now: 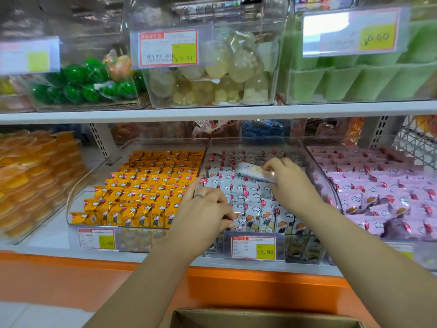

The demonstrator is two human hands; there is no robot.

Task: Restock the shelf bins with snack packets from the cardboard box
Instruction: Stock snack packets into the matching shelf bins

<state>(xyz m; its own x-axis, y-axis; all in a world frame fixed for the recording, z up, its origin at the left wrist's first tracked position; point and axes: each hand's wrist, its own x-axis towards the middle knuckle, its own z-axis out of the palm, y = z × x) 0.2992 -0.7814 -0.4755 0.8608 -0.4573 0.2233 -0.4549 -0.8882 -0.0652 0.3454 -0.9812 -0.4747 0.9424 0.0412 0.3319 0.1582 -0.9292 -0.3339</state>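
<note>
Your right hand pinches a white packet | left hand grips front-row packets in the middle bin | likely light, slippery film, crushable: hold sealed ends.

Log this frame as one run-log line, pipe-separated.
restocking middle bin | left hand: grips front-row packet | right hand: holds white packet above bin | cardboard box: below shelf

Right hand pinches a white snack packet over the middle clear bin; left hand grips front packets.
</note>
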